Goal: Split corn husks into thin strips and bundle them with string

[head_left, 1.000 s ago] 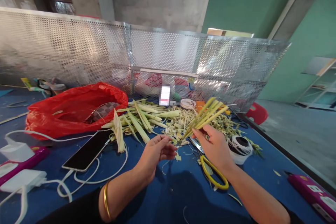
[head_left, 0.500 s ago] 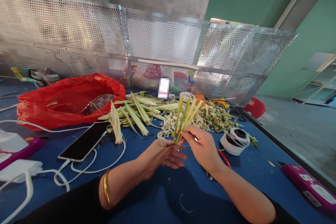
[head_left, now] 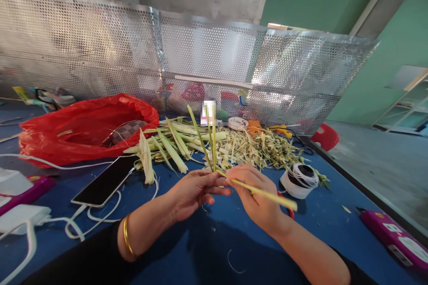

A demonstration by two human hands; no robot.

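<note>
My left hand (head_left: 192, 191) pinches the lower ends of a few thin green-yellow leaf strips (head_left: 204, 136) that stand upright above it. My right hand (head_left: 256, 193) is closed on one yellow strip (head_left: 267, 193) that lies across it, pointing down to the right. The two hands touch at the fingertips over the blue table (head_left: 214, 249). Behind them lies a pile of cut leaf strips and trimmings (head_left: 240, 147).
A red plastic bag (head_left: 83, 129) lies at the left with a phone (head_left: 105, 182) and white cables in front. A spool of white thread (head_left: 299, 178) stands right of my right hand. Purple devices (head_left: 391, 238) lie near the right edge. A perforated metal screen (head_left: 200, 62) closes the back.
The bundle of strips passed from my right hand to my left, which now holds it upright. My right hand has pulled one strip out and turned it down to the right.
</note>
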